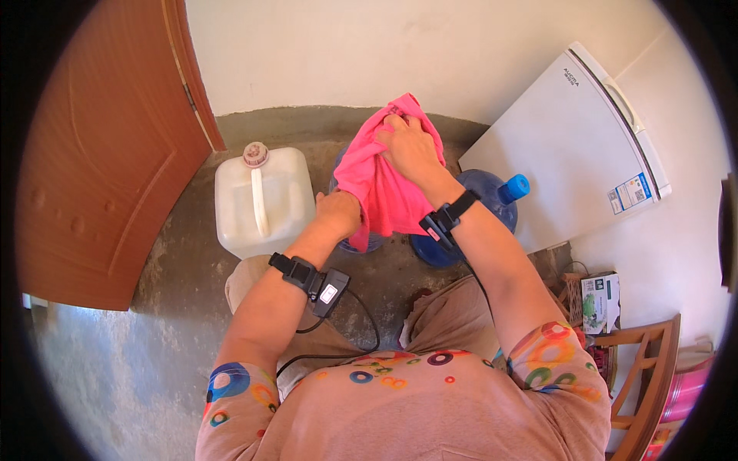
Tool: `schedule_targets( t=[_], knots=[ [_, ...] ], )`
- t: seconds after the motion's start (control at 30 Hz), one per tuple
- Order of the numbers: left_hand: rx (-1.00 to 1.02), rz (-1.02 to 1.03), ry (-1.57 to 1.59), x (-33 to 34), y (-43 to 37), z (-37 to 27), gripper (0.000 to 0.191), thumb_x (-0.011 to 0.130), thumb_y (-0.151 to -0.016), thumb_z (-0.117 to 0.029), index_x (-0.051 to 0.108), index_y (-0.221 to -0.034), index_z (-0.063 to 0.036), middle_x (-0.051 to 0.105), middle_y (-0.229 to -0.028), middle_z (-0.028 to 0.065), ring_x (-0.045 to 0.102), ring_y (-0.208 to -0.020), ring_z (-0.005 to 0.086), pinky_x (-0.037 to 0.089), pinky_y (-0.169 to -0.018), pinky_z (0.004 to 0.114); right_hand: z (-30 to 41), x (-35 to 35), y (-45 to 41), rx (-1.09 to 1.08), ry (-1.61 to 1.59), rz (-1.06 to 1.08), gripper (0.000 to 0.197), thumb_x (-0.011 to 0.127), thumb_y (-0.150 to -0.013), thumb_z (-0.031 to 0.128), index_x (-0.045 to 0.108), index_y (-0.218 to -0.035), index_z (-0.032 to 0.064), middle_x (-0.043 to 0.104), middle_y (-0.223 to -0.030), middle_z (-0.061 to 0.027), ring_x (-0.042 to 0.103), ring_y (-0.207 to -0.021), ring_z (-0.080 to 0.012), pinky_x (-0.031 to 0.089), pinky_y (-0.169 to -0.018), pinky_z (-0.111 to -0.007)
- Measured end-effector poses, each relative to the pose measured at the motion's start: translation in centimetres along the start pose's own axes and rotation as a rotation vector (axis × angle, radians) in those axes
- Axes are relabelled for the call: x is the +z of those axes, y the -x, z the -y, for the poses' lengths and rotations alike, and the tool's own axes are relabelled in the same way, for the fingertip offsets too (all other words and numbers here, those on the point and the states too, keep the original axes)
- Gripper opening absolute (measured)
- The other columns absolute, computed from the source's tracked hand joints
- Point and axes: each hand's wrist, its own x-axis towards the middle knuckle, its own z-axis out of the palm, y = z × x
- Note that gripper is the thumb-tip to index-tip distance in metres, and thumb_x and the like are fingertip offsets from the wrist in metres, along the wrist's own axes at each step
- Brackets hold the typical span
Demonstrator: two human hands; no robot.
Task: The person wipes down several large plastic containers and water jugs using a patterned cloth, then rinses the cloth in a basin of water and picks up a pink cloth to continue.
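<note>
A bright pink cloth point(383, 184) drapes over a clear blue water-cooler bottle point(340, 164), which shows only at the cloth's left side and below it. My right hand point(410, 147) lies on the upper part of the cloth, its fingers curled into the folds. At the cloth's lower left edge is my left hand point(339, 212), with its fingers hidden by the fabric; whether they grip cloth or bottle cannot be seen. Right of the cloth stands a second blue water bottle point(493, 199) with a bright blue cap point(517, 186), partly behind my right forearm.
A white plastic jerrycan point(288, 196) stands on the concrete floor point(190, 282) to the left, near a wooden door point(109, 155). On the right are a white refrigerator point(553, 150), a printed box point(599, 302) and a wooden chair frame point(646, 380). Cables point(377, 328) hang from wrist-strapped devices.
</note>
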Motion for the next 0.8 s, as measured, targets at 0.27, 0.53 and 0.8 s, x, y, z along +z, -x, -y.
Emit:
schedule_targets(
  t=[0.27,0.53,0.8],
  knots=[
    [0.054,-0.174,-0.011,1.4,-0.9,0.9,0.048,0.055,-0.075,-0.011,0.047,-0.122,-0.0053,0.037,-0.135,0.0115,0.048,-0.113,0.0286,0.04,-0.088,0.046,0.1,1.1,-4.6,0.496,-0.195,0.1,0.016,0.056,-0.077,0.022,0.065,-0.079,0.0089,0.058,-0.102,-0.0147,0.057,-0.09,-0.0342,0.048,-0.071,-0.045],
    [0.115,-0.221,-0.046,0.2,-0.4,1.0,0.055,0.053,-0.079,-0.012,0.034,-0.131,-0.01,0.038,-0.134,0.0118,0.045,-0.116,0.0294,0.043,-0.087,0.041,-6.6,0.7,5.9,0.105,-0.846,-0.565,0.041,0.051,-0.084,0.029,0.046,-0.116,0.0048,0.056,-0.109,-0.0112,0.053,-0.1,-0.0287,0.041,-0.087,-0.045],
    [0.116,-0.175,-0.128,0.1,-0.3,1.0,0.067,0.052,-0.077,-0.004,0.024,-0.137,-0.0162,0.034,-0.138,0.0094,0.041,-0.12,0.0296,0.041,-0.087,0.041,1.3,3.9,7.5,0.151,-0.499,-0.398,0.04,0.051,-0.083,0.028,0.047,-0.116,0.0053,0.056,-0.109,-0.0118,0.053,-0.1,-0.0296,0.041,-0.087,-0.045]
  ],
)
